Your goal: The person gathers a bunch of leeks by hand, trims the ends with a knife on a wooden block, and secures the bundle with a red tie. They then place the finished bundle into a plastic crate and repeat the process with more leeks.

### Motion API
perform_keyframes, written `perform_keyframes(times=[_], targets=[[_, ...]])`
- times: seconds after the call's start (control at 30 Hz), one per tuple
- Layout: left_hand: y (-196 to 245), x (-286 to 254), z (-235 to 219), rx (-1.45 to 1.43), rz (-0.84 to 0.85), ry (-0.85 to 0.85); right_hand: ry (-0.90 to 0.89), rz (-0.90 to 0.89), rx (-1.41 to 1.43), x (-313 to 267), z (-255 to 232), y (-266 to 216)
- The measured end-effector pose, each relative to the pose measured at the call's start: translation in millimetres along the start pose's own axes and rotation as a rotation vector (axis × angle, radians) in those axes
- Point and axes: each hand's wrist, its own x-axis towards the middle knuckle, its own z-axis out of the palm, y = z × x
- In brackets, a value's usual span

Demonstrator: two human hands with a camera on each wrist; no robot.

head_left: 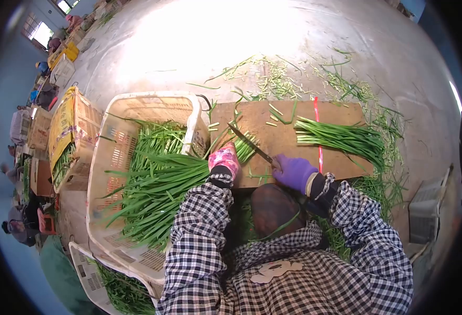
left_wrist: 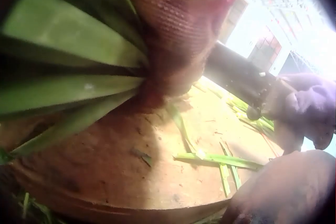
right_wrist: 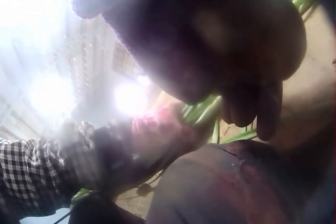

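My left hand (head_left: 224,159), in a pink patterned glove, grips a bunch of long green stalks (head_left: 160,181) at the left end of a wooden board (head_left: 288,142). The leaves fan out leftward over a crate, and the pale ends (head_left: 246,147) point right across the board. My right hand (head_left: 295,172), in a purple glove, holds a knife (head_left: 251,145) by its handle, the blade slanting up and left over the pale ends. In the left wrist view the blade (left_wrist: 233,74) passes behind the gloved left hand (left_wrist: 176,29). A second bunch (head_left: 341,137) lies on the board's right side across a red strip (head_left: 316,113).
A large pale crate (head_left: 97,173) with more stalks stands left of the board. Cut pieces (head_left: 278,79) litter the floor beyond and right of it. A grey crate (head_left: 425,210) stands far right; other people and crates line the left wall.
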Motion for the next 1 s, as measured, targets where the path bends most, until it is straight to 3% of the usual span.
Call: perform_keyframes(times=[0.13, 0.2, 0.33, 0.47, 0.53, 0.57, 0.63, 0.8, 0.87, 1.0], targets=[[-3.2, 3.4, 4.0, -0.031, -0.011, 0.004, 0.007, 0.020, -0.044, -12.6, 4.0, -1.4], [-4.6, 4.0, 6.1, -0.038, 0.004, 0.026, -0.106, 0.098, -0.072, -19.6, 0.8, -4.2], [-2.3, 1.4, 5.7, -0.027, 0.019, 0.047, -0.168, 0.099, -0.122, -9.7, 4.7, 0.8], [-4.2, 4.6, 11.1, 0.000, 0.034, 0.067, -0.184, 0.017, -0.070, 22.2, 20.1, 4.7], [-3.5, 4.7, 10.9, 0.010, 0.030, 0.056, -0.074, -0.162, -0.113, 50.3, 41.5, 11.1], [-2.7, 2.2, 8.8, 0.009, 0.006, 0.033, -0.078, -0.162, -0.105, 54.5, 43.7, 6.4], [-2.3, 1.6, 6.3, 0.005, 0.008, 0.025, -0.085, 0.000, -0.039, 56.2, 32.2, -11.2], [-4.6, 2.2, 5.3, 0.020, 0.030, 0.016, -0.095, 0.006, -0.076, 8.0, 27.7, 14.9], [-5.9, 3.3, 7.7, 0.022, 0.040, 0.033, -0.259, 0.140, -0.120, -8.2, 22.0, 23.5], [-6.5, -6.7, 13.8, 0.069, 0.123, 0.106, -0.152, 0.055, -0.095, 11.7, 19.7, 22.0]])
